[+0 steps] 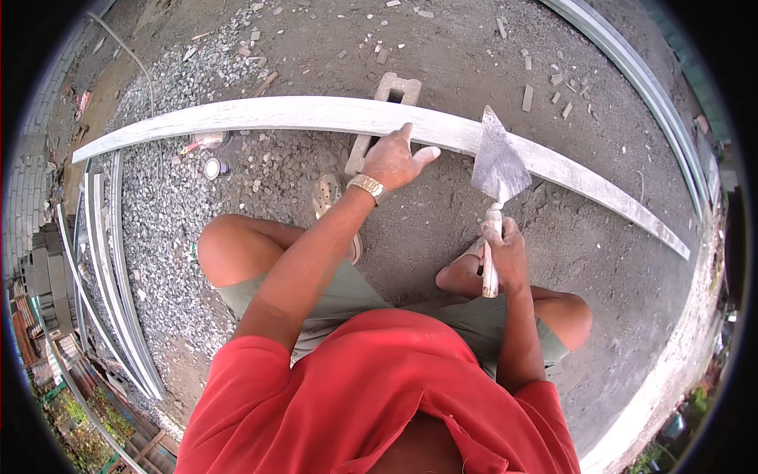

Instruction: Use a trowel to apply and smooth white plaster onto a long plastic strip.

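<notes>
A long whitish board or beam (316, 113) lies across the ground in front of me, curved by the lens. My left hand (392, 162), with a metal watch on its wrist, is at its near edge. The index finger reaches onto the white face and the thumb sticks out to the right; nothing is held. My right hand (508, 251) is closed around the pale handle of a pointed trowel (502, 162). The trowel's grey, smeared blade points away from me and overlaps the board in view; whether it touches cannot be told. A hollow concrete block (395, 85) lies under the board.
Several long metal lengths (106, 261) lie at the left, and more rails (632, 75) run along the far right. An open small can (213, 167) stands on gravel (178, 261) near a clear container (209, 141). Broken chips (527, 98) are scattered beyond the board. My sandalled feet are below it.
</notes>
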A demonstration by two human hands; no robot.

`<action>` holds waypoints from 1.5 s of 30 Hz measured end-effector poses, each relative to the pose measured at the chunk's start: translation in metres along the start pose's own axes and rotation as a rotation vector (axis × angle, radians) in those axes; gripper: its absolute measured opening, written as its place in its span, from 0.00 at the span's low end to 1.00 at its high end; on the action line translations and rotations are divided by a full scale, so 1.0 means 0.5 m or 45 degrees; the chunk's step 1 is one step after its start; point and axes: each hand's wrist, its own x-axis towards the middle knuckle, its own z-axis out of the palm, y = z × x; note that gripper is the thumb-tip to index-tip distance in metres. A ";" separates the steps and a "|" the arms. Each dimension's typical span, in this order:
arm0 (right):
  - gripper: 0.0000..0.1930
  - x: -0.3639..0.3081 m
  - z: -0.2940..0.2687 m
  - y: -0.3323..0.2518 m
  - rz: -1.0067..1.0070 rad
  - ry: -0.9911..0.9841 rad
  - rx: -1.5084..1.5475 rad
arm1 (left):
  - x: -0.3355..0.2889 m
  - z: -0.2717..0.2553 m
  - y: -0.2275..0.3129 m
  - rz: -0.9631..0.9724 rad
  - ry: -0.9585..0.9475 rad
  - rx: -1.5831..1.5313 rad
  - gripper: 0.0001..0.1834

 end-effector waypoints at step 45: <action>0.14 0.186 0.034 -0.021 -0.072 0.022 -0.128 | -0.057 -0.476 -0.143 -0.055 0.767 -1.278 0.31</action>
